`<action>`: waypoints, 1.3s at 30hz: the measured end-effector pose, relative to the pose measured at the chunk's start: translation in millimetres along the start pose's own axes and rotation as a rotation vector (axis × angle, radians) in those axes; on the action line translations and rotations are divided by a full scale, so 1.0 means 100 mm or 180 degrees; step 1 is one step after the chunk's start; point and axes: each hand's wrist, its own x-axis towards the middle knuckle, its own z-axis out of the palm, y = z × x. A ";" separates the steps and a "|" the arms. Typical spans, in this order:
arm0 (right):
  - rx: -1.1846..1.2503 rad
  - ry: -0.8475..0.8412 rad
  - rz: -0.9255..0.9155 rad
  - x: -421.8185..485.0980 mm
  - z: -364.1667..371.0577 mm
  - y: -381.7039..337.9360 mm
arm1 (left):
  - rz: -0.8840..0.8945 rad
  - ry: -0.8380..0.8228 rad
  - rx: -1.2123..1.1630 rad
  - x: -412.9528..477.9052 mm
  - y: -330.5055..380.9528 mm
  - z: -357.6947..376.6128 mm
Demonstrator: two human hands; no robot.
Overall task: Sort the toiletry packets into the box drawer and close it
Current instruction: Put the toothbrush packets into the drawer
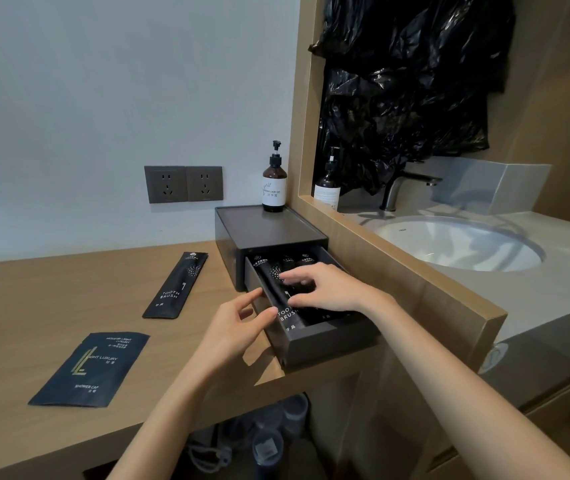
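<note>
Black toothbrush packets [285,306] are pressed down in the open dark grey box drawer [321,344] at the wooden tabletop's [34,306] right edge by the right hand [328,289], grip wide; the left hand's [238,327] grip seems loose beside them. A raised packet end could be caught on closing.

The left forearm [179,393] reaches from 6 o'clock toward 1 o'clock. The left hand [238,322] has its fingers straight and slightly spread. The right forearm [449,358] enters from 4 o'clock. The right hand [326,289] is palm down, fingers toward 9 o'clock and seemingly flat, though the tips are blurred. The hands are close together.
</note>
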 end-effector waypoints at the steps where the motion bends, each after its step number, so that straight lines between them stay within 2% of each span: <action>1: -0.0138 -0.0152 -0.0019 -0.01 0.02 0.00 | 0.0009 -0.0004 0.0003 0.00 -0.01 0.00; 6: -0.0376 -0.0391 0.0002 0.03 0.12 0.00 | 0.0039 -0.0014 0.0027 0.01 -0.01 -0.01; 13: -0.0398 -0.0431 0.0054 0.04 0.14 -0.01 | 0.0129 -0.0103 0.0081 0.01 0.00 -0.05; 16: -0.0235 -0.0089 0.0013 -0.05 0.14 -0.04 | 0.0207 0.0011 0.0088 0.04 -0.04 -0.17; 20: 0.0030 0.0561 -0.0199 -0.18 0.17 -0.16 | 0.0241 0.0583 0.0440 0.25 -0.23 -0.54; 24: 0.0332 0.0830 -0.0276 -0.23 0.26 -0.29 | 0.0071 0.1060 0.1131 0.52 -0.47 -0.83; 28: 0.0218 0.0823 -0.0392 -0.23 0.40 -0.36 | -0.0403 0.0848 0.2094 0.75 -0.71 -0.96; 31: 0.0214 0.0839 -0.0393 -0.20 0.47 -0.38 | -0.0724 0.0785 0.2436 0.83 -0.80 -0.95; 34: 0.0199 0.0833 -0.0415 -0.17 0.49 -0.38 | -0.0788 0.0894 0.2443 0.87 -0.82 -0.95; 39: 0.0199 0.0780 -0.0407 -0.14 0.50 -0.39 | -0.0835 0.0958 0.2043 0.96 -0.83 -1.03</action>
